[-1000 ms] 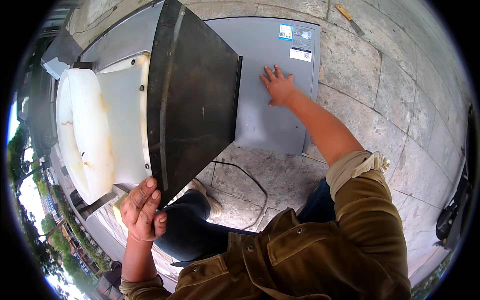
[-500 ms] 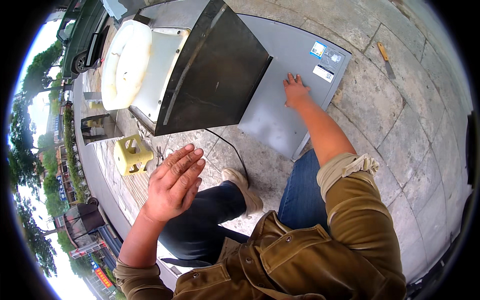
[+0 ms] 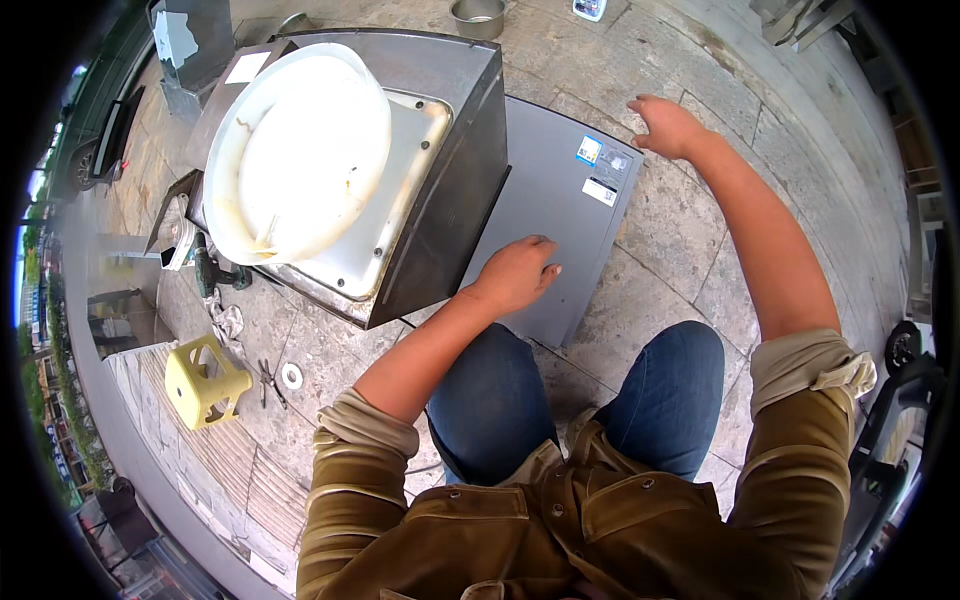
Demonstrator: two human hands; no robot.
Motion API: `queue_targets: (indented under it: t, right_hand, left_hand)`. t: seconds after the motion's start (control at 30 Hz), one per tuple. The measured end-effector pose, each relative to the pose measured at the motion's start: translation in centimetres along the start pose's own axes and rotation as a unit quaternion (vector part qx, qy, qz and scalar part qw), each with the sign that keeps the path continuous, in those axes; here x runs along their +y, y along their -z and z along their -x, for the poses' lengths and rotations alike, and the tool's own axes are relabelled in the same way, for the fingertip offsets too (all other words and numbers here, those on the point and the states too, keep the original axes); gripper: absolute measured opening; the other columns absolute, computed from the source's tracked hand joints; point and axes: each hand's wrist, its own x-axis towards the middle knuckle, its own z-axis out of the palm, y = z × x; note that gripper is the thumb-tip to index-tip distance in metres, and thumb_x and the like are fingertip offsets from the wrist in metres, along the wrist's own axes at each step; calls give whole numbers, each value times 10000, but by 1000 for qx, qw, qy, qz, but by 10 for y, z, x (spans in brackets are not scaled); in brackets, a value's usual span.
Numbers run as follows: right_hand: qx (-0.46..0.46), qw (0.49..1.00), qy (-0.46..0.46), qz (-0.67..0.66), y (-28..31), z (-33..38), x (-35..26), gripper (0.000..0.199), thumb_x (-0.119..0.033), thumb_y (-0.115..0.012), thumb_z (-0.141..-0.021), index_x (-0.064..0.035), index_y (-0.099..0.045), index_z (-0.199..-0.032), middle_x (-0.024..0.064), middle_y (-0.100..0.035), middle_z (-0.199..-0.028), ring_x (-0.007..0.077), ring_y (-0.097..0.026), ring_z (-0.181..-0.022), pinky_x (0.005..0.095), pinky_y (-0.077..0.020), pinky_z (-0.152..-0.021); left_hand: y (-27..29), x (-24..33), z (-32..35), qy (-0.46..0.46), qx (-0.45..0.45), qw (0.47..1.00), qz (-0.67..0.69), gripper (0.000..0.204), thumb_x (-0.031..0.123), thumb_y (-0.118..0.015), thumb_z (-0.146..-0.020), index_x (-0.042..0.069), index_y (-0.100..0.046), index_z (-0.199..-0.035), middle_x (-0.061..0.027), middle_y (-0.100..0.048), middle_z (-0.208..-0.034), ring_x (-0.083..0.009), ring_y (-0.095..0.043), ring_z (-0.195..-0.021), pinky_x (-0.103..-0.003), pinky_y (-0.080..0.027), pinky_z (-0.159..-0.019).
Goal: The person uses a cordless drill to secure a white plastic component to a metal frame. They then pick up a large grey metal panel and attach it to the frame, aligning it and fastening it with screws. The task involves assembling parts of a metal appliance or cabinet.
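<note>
A large dark metal appliance housing (image 3: 455, 190) stands to the left of centre, with a round white plastic ring (image 3: 230, 190) on its pale, bolted plate. Partly under the housing lies a flat grey panel (image 3: 550, 220) with several stickers at its far right corner. My left hand (image 3: 515, 275) is over the panel beside the housing, thumb apart from loosely bent fingers, holding nothing visible; whether it touches the panel I cannot tell. Beyond the panel's right edge, my right hand (image 3: 672, 127) hangs over the paving, fingers stretched out and nothing seen in it.
A cordless drill (image 3: 215, 272) lies left of the housing. Nearer are a yellow plastic stool (image 3: 205, 382), pliers (image 3: 268, 384) and a small white ring (image 3: 291, 376) on the stone paving. A metal pot (image 3: 478, 18) and a white bottle (image 3: 590, 8) are at the far side.
My right hand has lifted off the panel and moved out past its right edge. My left hand has come over the panel. The orange-handled scraper on the paving no longer shows. The view has shifted.
</note>
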Motion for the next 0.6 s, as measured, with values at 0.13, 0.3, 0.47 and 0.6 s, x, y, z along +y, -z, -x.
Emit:
queue_targets:
  t: [0.13, 0.3, 0.47, 0.6]
  right_hand:
    - [86, 992, -4, 88, 79, 7, 44, 512, -206, -673, -759, 1, -526, -1204, 200, -568, -1156, 326, -529, -1092, 384, -431, -935]
    - [30, 998, -48, -21, 50, 18, 41, 507, -211, -669, -770, -4, -527, -1211, 188, -571, -1163, 324, -528, -1099, 385, -429, -940]
    - [41, 996, 47, -57, -55, -20, 63, 452, -211, -669, -768, -10, -562, -1158, 181, -598, -1092, 335, -554, -1052, 394, -450, -906]
    - [-86, 984, 135, -78, -101, -92, 44, 399, -189, -670, -761, -1, -577, -1101, 171, -593, -1071, 329, -551, -1046, 399, -459, -883]
  left_hand:
    - [-16, -14, -55, 35, -30, 998, 31, 353, 224, -574, -856, -24, -566, -1108, -203, -579, -1117, -353, -552, -1043, -391, -457, -875]
    - [-59, -69, -107, 166, 45, 973, 152, 332, 231, -561, -877, -16, -586, -1097, -160, -620, -1054, -305, -586, -988, -378, -465, -839]
    - [-95, -101, -156, 390, 139, 767, 489, 304, 220, -539, -904, 58, -533, -1162, -55, -587, -1026, -192, -586, -914, -350, -473, -801]
    - [-111, -132, -165, 417, 322, 551, 647, 217, 196, -524, -914, 120, -505, -1116, -18, -560, -991, -150, -566, -861, -333, -471, -758]
